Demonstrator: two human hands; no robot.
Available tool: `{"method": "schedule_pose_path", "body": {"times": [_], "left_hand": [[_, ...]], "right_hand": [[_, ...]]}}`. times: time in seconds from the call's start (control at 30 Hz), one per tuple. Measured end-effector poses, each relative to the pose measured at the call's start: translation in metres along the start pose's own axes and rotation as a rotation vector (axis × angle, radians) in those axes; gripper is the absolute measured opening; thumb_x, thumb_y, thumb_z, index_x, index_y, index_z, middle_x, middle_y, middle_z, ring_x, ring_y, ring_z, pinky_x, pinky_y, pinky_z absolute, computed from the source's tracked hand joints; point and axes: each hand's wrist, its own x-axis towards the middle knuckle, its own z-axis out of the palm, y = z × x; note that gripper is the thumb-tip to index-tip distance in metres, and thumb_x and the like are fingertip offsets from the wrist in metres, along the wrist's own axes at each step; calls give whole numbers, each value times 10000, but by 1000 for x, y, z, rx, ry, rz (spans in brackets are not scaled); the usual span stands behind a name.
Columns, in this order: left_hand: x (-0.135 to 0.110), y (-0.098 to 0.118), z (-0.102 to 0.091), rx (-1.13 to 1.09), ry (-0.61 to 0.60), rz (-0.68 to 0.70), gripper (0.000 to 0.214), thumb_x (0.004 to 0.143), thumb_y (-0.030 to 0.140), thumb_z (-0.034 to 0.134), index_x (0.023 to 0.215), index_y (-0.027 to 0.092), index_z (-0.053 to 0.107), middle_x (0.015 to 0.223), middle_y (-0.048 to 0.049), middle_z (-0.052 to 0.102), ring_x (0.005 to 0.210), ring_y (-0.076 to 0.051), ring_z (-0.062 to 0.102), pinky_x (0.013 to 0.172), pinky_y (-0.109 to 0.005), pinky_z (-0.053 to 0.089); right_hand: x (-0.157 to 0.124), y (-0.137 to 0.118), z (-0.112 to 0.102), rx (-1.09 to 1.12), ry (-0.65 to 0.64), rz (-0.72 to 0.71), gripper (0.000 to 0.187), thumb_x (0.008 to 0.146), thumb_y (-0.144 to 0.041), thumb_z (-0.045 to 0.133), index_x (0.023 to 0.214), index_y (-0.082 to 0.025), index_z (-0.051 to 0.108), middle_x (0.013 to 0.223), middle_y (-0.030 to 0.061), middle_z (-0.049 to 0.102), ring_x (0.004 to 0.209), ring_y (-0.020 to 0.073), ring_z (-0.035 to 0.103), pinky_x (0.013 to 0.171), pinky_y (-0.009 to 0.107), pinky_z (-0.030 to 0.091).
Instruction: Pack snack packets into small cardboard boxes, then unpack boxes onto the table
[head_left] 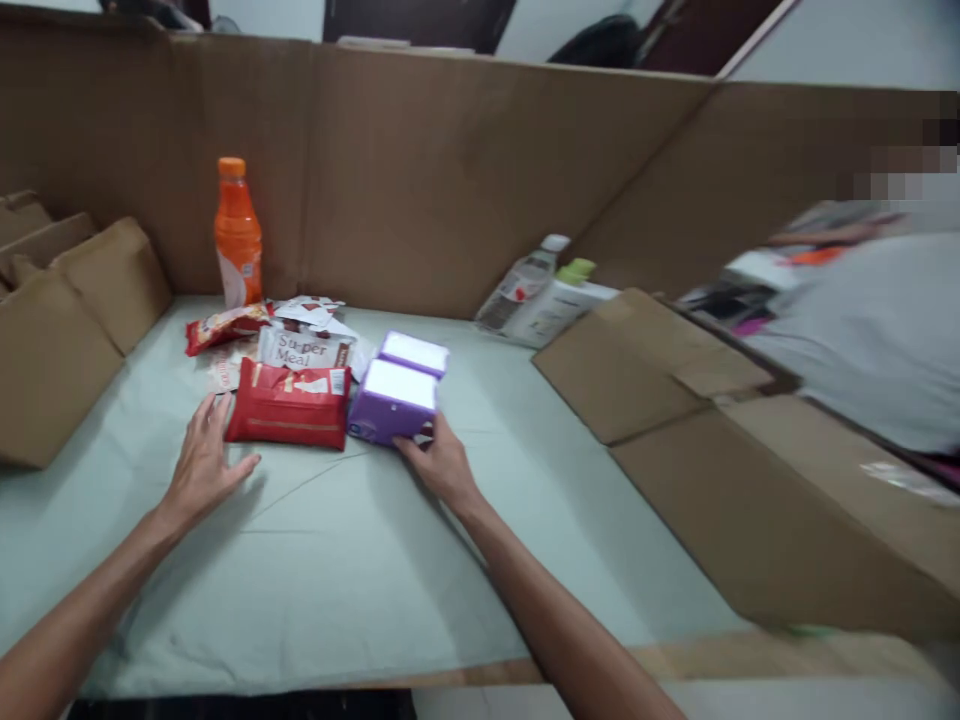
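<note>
My right hand (437, 460) grips the near corner of a purple box with a white top (392, 402), thumb on its front face. A second purple-and-white box (414, 352) stands right behind it. My left hand (204, 462) is open, thumb spread away from the fingers, beside the left end of a red packet (291, 405). Whether its fingertips touch the packet I cannot tell. Behind the red packet lie a white sachet marked "Super Meal" (306, 348), another red packet (227, 327) and more white sachets (309, 312).
An orange drink bottle (238, 240) stands against the cardboard back wall (450, 170). A clear bottle (523, 288) and a green-capped white bottle (559, 305) lean at the back right. Cardboard boxes flank the table at left (67, 350) and right (720, 480). A person's light sleeve (885, 340) shows at far right.
</note>
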Motion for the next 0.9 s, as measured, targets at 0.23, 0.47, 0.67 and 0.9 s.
{"method": "schedule_pose_path", "body": {"times": [0.23, 0.47, 0.67, 0.9], "left_hand": [[62, 36, 46, -13, 26, 22, 895, 851, 394, 646, 1609, 131, 250, 1379, -233, 532, 1312, -453, 530, 1050, -651, 484], [69, 59, 54, -3, 1, 6, 939, 834, 427, 645, 1632, 144, 240, 1376, -230, 537, 1297, -464, 546, 1039, -645, 486], [65, 61, 65, -33, 39, -20, 945, 806, 340, 662, 1624, 148, 230, 1419, -227, 523, 1344, -444, 520, 1074, -635, 468], [24, 51, 40, -74, 109, 17, 891, 829, 307, 652, 1602, 141, 239, 1594, -247, 335, 1509, -434, 332, 1193, -632, 355]], "right_hand": [[-6, 14, -59, -160, 101, -143, 582, 796, -417, 715, 1334, -212, 628, 1470, 164, 604, 1341, 318, 570, 1086, 508, 479], [-11, 65, -272, -868, 647, -117, 428, 876, -449, 665, 1175, -143, 675, 1388, 285, 615, 1289, 431, 576, 996, 603, 434], [-8, 113, -349, -962, 623, -434, 498, 817, -576, 724, 534, -307, 414, 397, -13, 358, 619, 293, 640, 658, 437, 448], [-19, 45, -308, -775, 333, -489, 461, 937, -570, 571, 592, -266, 602, 470, 15, 512, 544, 221, 622, 594, 375, 443]]}}
